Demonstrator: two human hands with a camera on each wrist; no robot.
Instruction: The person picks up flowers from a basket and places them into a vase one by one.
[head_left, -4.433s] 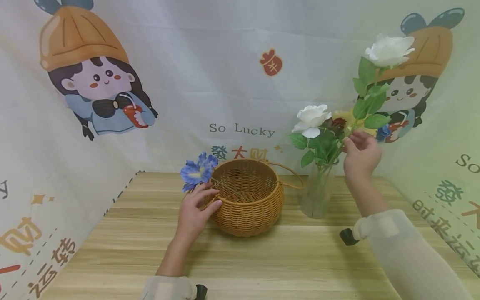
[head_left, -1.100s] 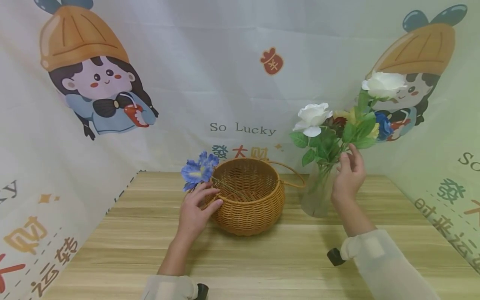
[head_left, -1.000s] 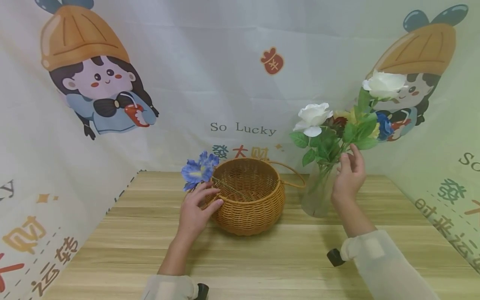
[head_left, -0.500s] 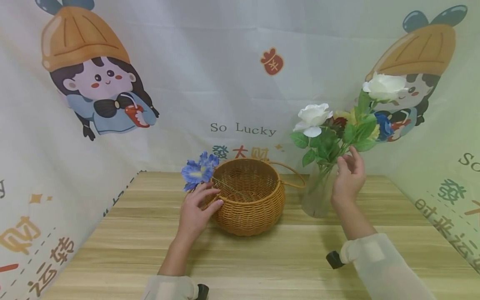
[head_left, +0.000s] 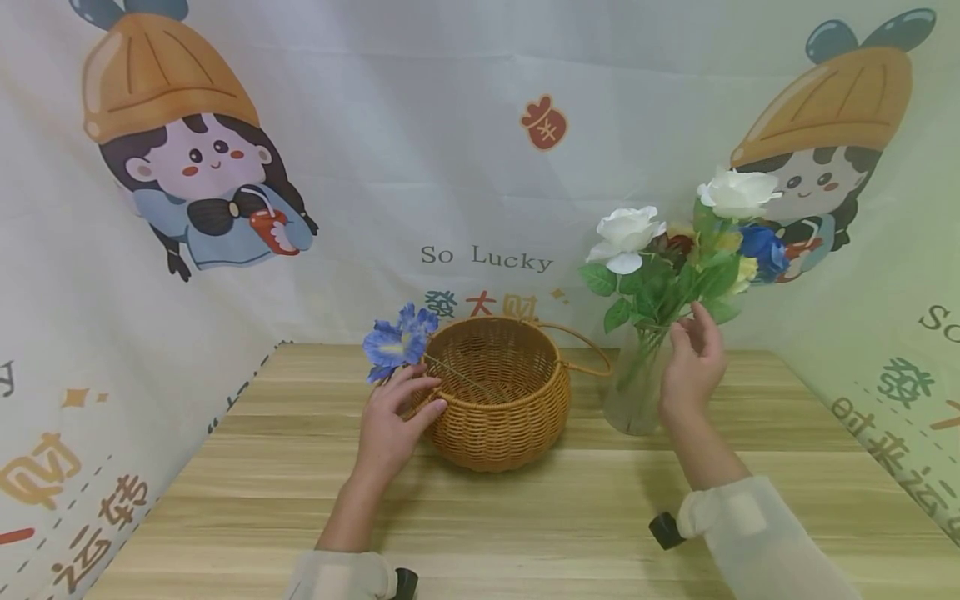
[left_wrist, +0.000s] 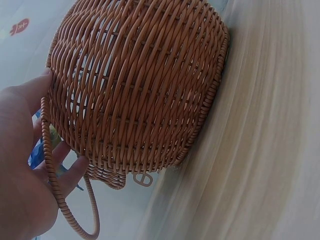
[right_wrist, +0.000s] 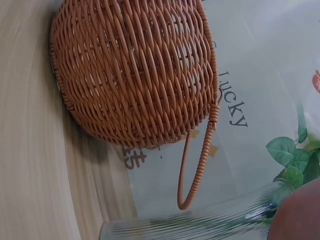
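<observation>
A round wicker basket (head_left: 495,433) stands on the table, its handle hanging out to each side. My left hand (head_left: 390,425) grips its left side, thumb at the rim, fingers beside the folded handle; in the left wrist view the handle loop crosses the hand (left_wrist: 22,160). A blue iris (head_left: 396,342) lies over the basket's left rim, its stem inside. My right hand (head_left: 693,367) pinches the stem of a white rose (head_left: 738,193) at the mouth of a clear glass vase (head_left: 633,400). The stem in the fingers is mostly hidden.
The vase also bears another white rose (head_left: 626,237), a blue flower (head_left: 763,250), and yellow and dark red blooms partly hidden by leaves. It stands right of the basket, near its handle (head_left: 581,354). A printed cloth (head_left: 480,183) hangs behind the wooden table (head_left: 487,533).
My right hand has come down and slightly left, lowering the white rose further into the vase. The left hand, basket and iris have stayed in place.
</observation>
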